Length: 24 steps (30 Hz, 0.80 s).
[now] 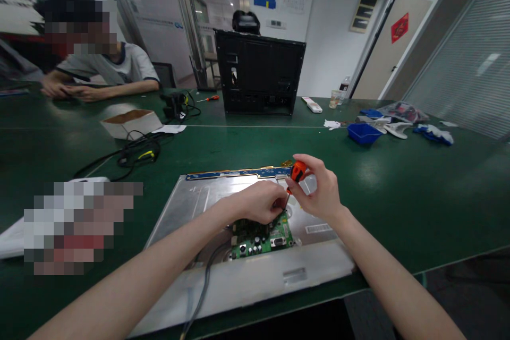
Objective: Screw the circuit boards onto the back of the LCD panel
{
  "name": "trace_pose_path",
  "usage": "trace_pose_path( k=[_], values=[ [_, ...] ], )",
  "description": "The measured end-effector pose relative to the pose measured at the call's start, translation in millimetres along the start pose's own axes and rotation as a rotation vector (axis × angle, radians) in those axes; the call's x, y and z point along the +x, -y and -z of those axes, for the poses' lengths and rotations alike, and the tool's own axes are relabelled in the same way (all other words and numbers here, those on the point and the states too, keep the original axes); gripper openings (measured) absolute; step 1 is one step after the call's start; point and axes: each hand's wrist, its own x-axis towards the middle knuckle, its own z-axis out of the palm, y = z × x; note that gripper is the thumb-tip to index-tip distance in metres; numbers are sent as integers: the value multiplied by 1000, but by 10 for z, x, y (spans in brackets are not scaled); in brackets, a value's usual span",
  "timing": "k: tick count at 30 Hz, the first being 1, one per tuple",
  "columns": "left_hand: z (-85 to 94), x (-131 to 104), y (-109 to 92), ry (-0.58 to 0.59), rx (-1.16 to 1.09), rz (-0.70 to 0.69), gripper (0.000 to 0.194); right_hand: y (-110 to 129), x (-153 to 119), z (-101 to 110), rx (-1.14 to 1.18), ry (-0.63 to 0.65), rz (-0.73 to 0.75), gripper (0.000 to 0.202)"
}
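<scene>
Between the fingers of my right hand (324, 194) is the orange-and-black handle of a screwdriver (298, 171), its shaft slanting down toward a green circuit board (281, 229). My left hand (258, 201) is closed beside the shaft, its fingertips low over the board's upper edge. What those fingers pinch, if anything, is hidden. The board sits on the back of a silver metal display panel (179, 212), partly covered by my left hand. A narrow blue circuit strip (231, 175) runs along the panel's far edge, and a dark cable (207, 276) crosses its near left part.
A black monitor housing (261, 71) stands at the back of the green table (398, 191). Leftward are an open white box (131, 125), tangled cables (139, 156) and another person (127, 71). A blue tray (363, 134) and gloves (434, 134) lie right. Another screwdriver (211, 98) is farther back.
</scene>
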Motion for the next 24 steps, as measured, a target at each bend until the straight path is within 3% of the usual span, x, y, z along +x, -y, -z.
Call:
trace_pose_path(
  k=[5,24],
  values=[
    [2,-2,-8,1,-20,7,11,-4,1,22,-13,-43,10,40],
    [-22,-1,7,-14,-9,0,8,-44,-36,-19,-26,17,-33,42]
  ],
)
